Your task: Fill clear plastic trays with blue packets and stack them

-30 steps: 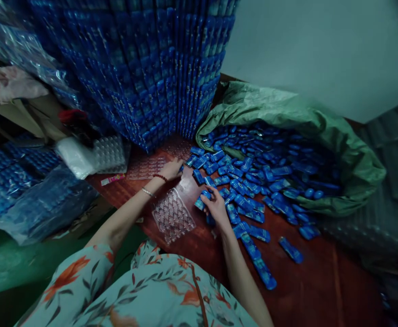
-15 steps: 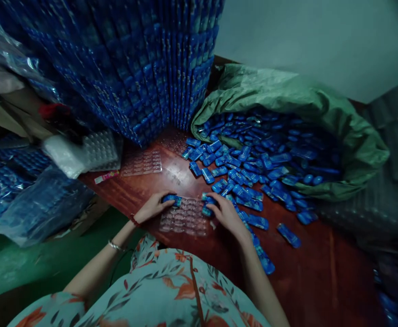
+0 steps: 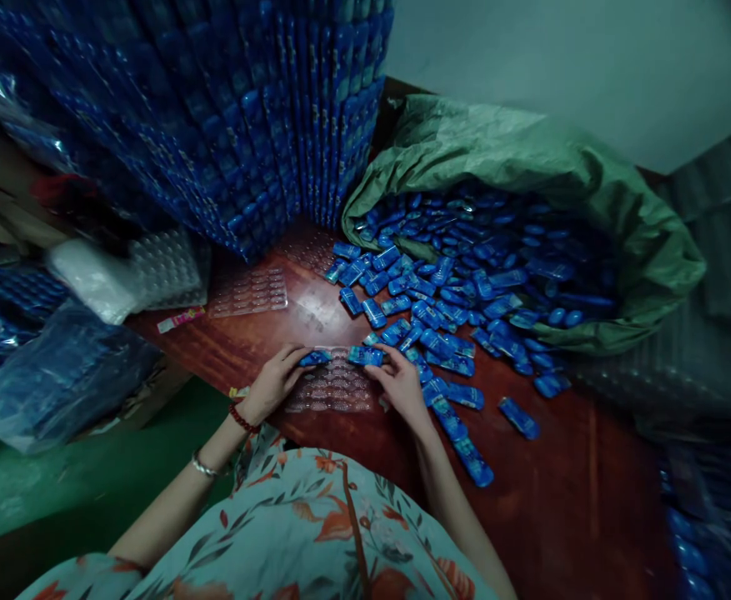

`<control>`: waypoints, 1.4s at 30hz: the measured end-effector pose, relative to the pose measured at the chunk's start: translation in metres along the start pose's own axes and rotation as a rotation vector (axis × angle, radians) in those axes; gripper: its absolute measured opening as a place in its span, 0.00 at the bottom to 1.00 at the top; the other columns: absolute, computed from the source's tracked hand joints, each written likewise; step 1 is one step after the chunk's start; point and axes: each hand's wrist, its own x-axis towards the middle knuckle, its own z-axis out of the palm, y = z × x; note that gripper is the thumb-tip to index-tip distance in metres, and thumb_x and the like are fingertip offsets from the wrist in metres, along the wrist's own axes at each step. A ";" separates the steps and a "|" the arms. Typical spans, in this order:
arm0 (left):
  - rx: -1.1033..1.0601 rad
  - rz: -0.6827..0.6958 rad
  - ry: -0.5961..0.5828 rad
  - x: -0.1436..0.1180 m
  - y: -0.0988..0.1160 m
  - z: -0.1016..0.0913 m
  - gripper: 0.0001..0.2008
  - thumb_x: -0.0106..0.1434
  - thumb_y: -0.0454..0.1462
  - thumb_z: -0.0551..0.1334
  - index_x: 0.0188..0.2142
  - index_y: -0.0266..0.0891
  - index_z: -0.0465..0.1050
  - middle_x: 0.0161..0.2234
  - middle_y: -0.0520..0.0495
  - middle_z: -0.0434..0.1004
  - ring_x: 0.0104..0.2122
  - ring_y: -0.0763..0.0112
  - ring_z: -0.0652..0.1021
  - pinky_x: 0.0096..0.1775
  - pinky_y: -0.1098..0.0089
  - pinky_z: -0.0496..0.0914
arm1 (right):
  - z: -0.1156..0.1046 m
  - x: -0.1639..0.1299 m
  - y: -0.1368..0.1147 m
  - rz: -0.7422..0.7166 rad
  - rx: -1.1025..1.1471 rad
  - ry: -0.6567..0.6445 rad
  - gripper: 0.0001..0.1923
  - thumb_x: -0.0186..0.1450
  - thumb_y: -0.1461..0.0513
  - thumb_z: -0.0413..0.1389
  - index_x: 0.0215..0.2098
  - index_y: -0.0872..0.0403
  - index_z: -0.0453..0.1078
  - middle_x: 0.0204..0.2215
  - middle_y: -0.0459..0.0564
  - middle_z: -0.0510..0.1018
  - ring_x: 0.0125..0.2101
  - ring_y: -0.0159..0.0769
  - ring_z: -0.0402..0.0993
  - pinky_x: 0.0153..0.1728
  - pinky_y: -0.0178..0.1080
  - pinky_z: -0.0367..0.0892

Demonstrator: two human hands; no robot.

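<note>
I see my left hand pinching one small blue packet and my right hand another onto the clear plastic blister tray on the table; nearly every pocket looks empty.

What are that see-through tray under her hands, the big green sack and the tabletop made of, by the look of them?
The tray looks like thin clear moulded plastic: glossy, with rows of pockets and the table showing through. The sack seems woven plastic or coarse cloth: matte green, creased, its rim slumped in soft folds. The table looks like reddish-brown wood, lacquered or laminated, since it shines; which one I cannot tell.
</note>
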 end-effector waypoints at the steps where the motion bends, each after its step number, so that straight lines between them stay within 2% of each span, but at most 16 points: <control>1: 0.025 0.000 0.025 0.001 0.001 -0.001 0.13 0.66 0.36 0.51 0.49 0.40 0.66 0.41 0.44 0.70 0.41 0.67 0.74 0.44 0.65 0.70 | 0.001 -0.002 0.001 -0.043 -0.110 0.018 0.23 0.54 0.55 0.60 0.47 0.52 0.69 0.26 0.44 0.75 0.26 0.34 0.72 0.33 0.39 0.70; 4: 0.103 -0.011 0.065 0.006 0.002 -0.002 0.13 0.66 0.35 0.50 0.49 0.39 0.64 0.38 0.44 0.70 0.39 0.67 0.73 0.42 0.66 0.70 | 0.004 -0.009 0.001 -0.221 -0.348 0.040 0.20 0.59 0.54 0.58 0.47 0.53 0.69 0.32 0.49 0.76 0.29 0.36 0.71 0.37 0.40 0.69; 7: 0.163 0.006 -0.039 0.010 0.006 0.001 0.13 0.67 0.33 0.49 0.49 0.39 0.64 0.42 0.43 0.68 0.39 0.67 0.73 0.42 0.68 0.70 | 0.010 -0.014 0.002 -0.358 -0.496 0.027 0.17 0.65 0.54 0.52 0.47 0.54 0.68 0.39 0.53 0.74 0.36 0.38 0.72 0.42 0.41 0.67; 11: 0.210 0.022 -0.198 0.013 0.013 0.004 0.12 0.67 0.33 0.47 0.47 0.40 0.64 0.41 0.44 0.67 0.37 0.69 0.73 0.39 0.70 0.69 | 0.018 -0.017 0.005 -0.374 -0.683 0.039 0.17 0.69 0.55 0.42 0.44 0.55 0.69 0.38 0.55 0.73 0.37 0.39 0.72 0.41 0.40 0.66; 13: 0.216 0.011 -0.200 0.013 0.015 0.003 0.11 0.67 0.34 0.47 0.46 0.39 0.64 0.40 0.44 0.67 0.36 0.68 0.73 0.38 0.69 0.69 | 0.021 -0.019 0.003 -0.353 -0.746 0.042 0.18 0.70 0.55 0.41 0.45 0.55 0.68 0.39 0.55 0.72 0.37 0.40 0.72 0.39 0.39 0.67; 15: 0.196 -0.014 -0.146 0.010 0.017 0.000 0.10 0.67 0.36 0.49 0.44 0.38 0.64 0.38 0.45 0.67 0.35 0.67 0.73 0.38 0.68 0.69 | 0.022 -0.021 0.001 -0.353 -0.780 0.026 0.18 0.69 0.55 0.43 0.48 0.55 0.66 0.41 0.55 0.72 0.39 0.41 0.71 0.40 0.40 0.66; 19: 0.108 -0.087 -0.020 -0.002 0.030 -0.003 0.08 0.67 0.39 0.52 0.42 0.39 0.64 0.35 0.47 0.69 0.35 0.68 0.72 0.38 0.68 0.68 | 0.025 -0.024 -0.002 -0.357 -0.696 -0.020 0.15 0.68 0.56 0.45 0.48 0.54 0.64 0.42 0.55 0.73 0.44 0.42 0.70 0.44 0.42 0.65; 22: 0.067 -0.112 0.012 -0.013 0.039 0.004 0.08 0.67 0.40 0.52 0.42 0.39 0.64 0.34 0.47 0.69 0.34 0.69 0.72 0.38 0.69 0.68 | 0.027 -0.026 0.001 -0.276 -0.566 -0.004 0.13 0.68 0.57 0.45 0.46 0.54 0.64 0.38 0.54 0.75 0.39 0.41 0.72 0.40 0.42 0.66; 25: 0.115 -0.113 0.057 -0.021 0.037 0.016 0.09 0.67 0.38 0.50 0.43 0.39 0.65 0.34 0.46 0.68 0.35 0.67 0.72 0.38 0.67 0.69 | 0.029 -0.028 0.005 -0.208 -0.484 0.016 0.12 0.67 0.56 0.46 0.44 0.53 0.64 0.36 0.52 0.76 0.35 0.40 0.73 0.37 0.41 0.67; 27: 0.153 -0.102 0.071 -0.024 0.031 0.021 0.10 0.67 0.36 0.49 0.44 0.39 0.65 0.35 0.45 0.67 0.36 0.67 0.71 0.39 0.67 0.69 | 0.030 -0.030 0.006 -0.195 -0.443 0.044 0.12 0.67 0.56 0.46 0.45 0.52 0.64 0.37 0.52 0.76 0.35 0.39 0.73 0.38 0.41 0.67; 32: 0.281 0.026 -0.042 -0.023 0.019 0.016 0.16 0.63 0.28 0.46 0.46 0.39 0.65 0.38 0.44 0.66 0.37 0.68 0.69 0.38 0.68 0.69 | 0.033 -0.035 0.003 -0.202 -0.414 0.089 0.15 0.67 0.57 0.45 0.49 0.53 0.63 0.44 0.53 0.75 0.39 0.39 0.73 0.41 0.40 0.67; 36: 0.389 0.125 -0.172 -0.010 0.024 0.008 0.15 0.63 0.28 0.46 0.43 0.38 0.66 0.34 0.44 0.65 0.33 0.66 0.67 0.37 0.66 0.67 | 0.033 -0.040 0.003 -0.238 -0.368 0.090 0.14 0.67 0.58 0.45 0.48 0.54 0.65 0.43 0.53 0.75 0.44 0.39 0.72 0.45 0.41 0.66; 42: 0.428 0.214 -0.329 0.006 0.028 0.006 0.15 0.63 0.27 0.47 0.45 0.39 0.65 0.38 0.43 0.66 0.38 0.64 0.67 0.42 0.62 0.67 | 0.025 -0.045 0.001 -0.271 -0.365 0.098 0.13 0.67 0.60 0.45 0.47 0.51 0.67 0.41 0.51 0.74 0.43 0.38 0.71 0.46 0.42 0.67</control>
